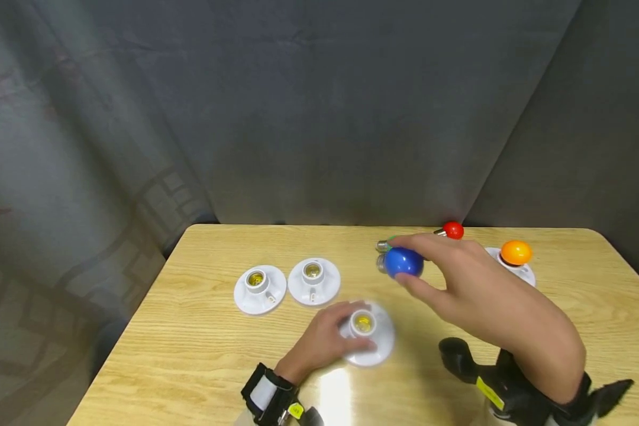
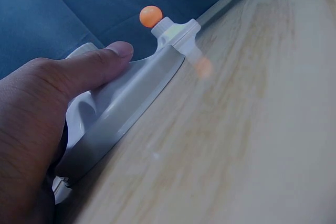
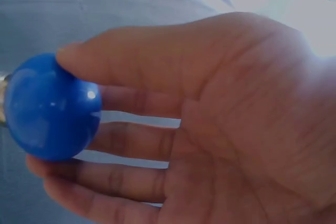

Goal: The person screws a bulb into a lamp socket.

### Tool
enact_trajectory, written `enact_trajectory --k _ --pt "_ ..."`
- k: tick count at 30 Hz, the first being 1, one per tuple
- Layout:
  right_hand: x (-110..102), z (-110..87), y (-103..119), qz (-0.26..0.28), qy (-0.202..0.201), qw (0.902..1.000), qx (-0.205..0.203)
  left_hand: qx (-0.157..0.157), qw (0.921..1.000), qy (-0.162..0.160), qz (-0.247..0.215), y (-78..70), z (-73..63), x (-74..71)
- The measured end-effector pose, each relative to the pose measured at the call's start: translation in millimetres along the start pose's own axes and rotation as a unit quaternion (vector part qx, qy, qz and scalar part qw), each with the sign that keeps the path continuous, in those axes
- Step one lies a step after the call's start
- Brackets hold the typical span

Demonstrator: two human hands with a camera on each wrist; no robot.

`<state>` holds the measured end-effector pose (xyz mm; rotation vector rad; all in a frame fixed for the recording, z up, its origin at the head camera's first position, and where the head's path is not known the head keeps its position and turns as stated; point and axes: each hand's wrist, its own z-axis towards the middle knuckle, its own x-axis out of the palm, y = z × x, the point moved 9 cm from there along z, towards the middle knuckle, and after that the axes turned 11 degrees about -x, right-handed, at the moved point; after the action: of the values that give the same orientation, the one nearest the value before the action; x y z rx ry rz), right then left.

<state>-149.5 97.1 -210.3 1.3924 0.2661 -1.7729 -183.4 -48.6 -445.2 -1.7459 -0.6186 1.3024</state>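
Note:
My right hand (image 1: pixel 468 284) pinches a blue light bulb (image 1: pixel 403 262) between thumb and fingers, above the table. Its metal screw base points left, and in the right wrist view the blue bulb (image 3: pixel 52 108) sits at the fingertips. My left hand (image 1: pixel 330 334) grips a white round lamp holder (image 1: pixel 380 337) at the front, thumb and fingers on either side of its raised socket. The socket faces up with its yellowish inside showing. In the left wrist view the thumb (image 2: pixel 100 69) lies over the lamp holder (image 2: pixel 131 93) near its rim.
Two more white lamp holders (image 1: pixel 260 302) (image 1: pixel 322 290) with bare sockets stand on the wooden table (image 1: pixel 191 337) to the left. An orange bulb (image 1: pixel 516 252) sits in a holder at right. A red bulb (image 1: pixel 454 230) and a partly hidden green bulb (image 1: pixel 391 239) lie behind the right hand.

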Motion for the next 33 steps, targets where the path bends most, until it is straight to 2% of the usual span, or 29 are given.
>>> enact_trajectory --k 8,14,19,22,28,33 --pt "-1 -9.5 4 -0.022 0.005 0.9997 0.009 -0.011 0.9999 0.005 0.011 2.8 -0.2 -1.2" --pt "-1 -9.5 5 -0.034 -0.007 0.9993 -0.011 -0.005 0.9999 0.006 0.012 1.2 -0.1 -0.3" --pt "0 -6.1 6 -0.025 -0.013 0.9992 -0.029 0.003 0.9999 0.005 0.009 -0.1 0.2 0.0" --pt "1 -4.5 6 -0.023 -0.012 0.9993 -0.026 0.008 0.9999 0.003 0.01 -0.4 0.7 0.5" --pt "4 -2.8 3 -0.016 0.01 0.9997 -0.015 0.009 0.9998 0.004 0.015 -1.6 0.8 0.7" --pt "9 0.0 4 0.004 0.017 0.9996 -0.024 0.006 0.9998 0.005 0.018 -2.9 0.8 -0.3"
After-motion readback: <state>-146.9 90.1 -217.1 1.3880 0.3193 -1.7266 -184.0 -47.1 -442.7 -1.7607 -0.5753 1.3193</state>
